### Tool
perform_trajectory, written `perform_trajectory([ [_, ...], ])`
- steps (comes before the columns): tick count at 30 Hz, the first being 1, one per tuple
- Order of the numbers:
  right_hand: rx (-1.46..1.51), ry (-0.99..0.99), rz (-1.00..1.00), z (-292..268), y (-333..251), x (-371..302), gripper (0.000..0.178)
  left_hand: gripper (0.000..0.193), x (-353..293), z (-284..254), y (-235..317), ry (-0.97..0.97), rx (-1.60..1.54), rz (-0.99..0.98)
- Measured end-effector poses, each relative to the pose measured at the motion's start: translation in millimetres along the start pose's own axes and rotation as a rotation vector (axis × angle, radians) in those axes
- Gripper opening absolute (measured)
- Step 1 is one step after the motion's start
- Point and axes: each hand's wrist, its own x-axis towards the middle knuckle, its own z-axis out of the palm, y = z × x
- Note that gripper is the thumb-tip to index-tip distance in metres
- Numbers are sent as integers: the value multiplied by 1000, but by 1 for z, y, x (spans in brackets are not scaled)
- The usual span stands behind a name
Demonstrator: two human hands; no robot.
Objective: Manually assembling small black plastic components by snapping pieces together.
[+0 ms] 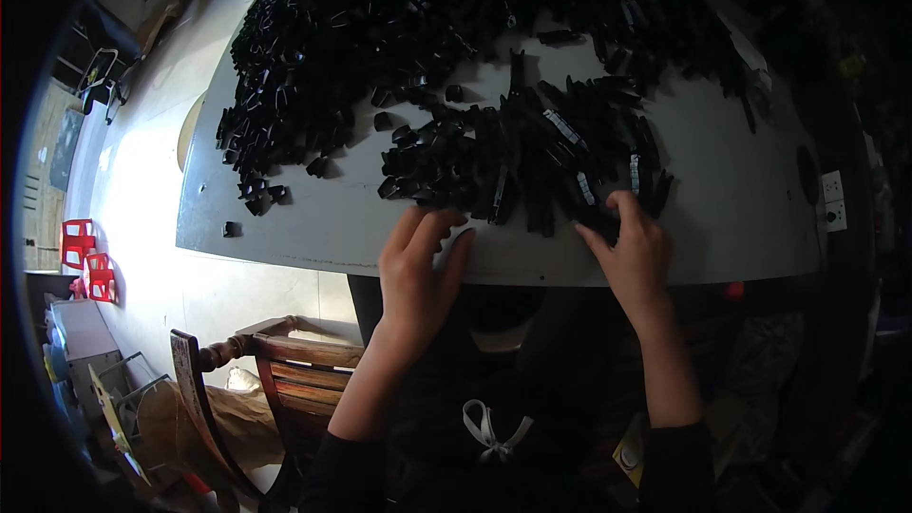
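Observation:
My left hand (414, 256) is at the table's near edge, just below a heap of small black plastic clips (418, 166). Its fingers curl toward the thumb, and whatever lies between them is too dark to make out. My right hand (635, 252) has thumb and forefinger around the near end of a dark, long black plastic piece (597, 217). Ahead of it lies a loose pile of long black plastic pieces (532, 147), a few with pale, shiny strips. The small clips lie left of these long pieces.
A large mound of black pieces (304, 57) covers the far and left parts of the grey table (731, 199). A wooden chair (309, 370) stands at the lower left, with red stools (78, 242) beyond. A wall socket (833, 199) is at the right.

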Motion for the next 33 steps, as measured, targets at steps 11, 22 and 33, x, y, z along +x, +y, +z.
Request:
perform_trajectory([
  [11, 710, -322, 374, -15, 6, -17, 21, 16, 22, -1, 0, -89, 445, -19],
  [22, 1276, -427, 585, -18, 1, -41, 21, 14, 3, -7, -7, -53, 338, -36],
  [33, 1189, -484, 510, -15, -5, -50, 16, 16, 4, -3, -4, -100, 494, 41],
])
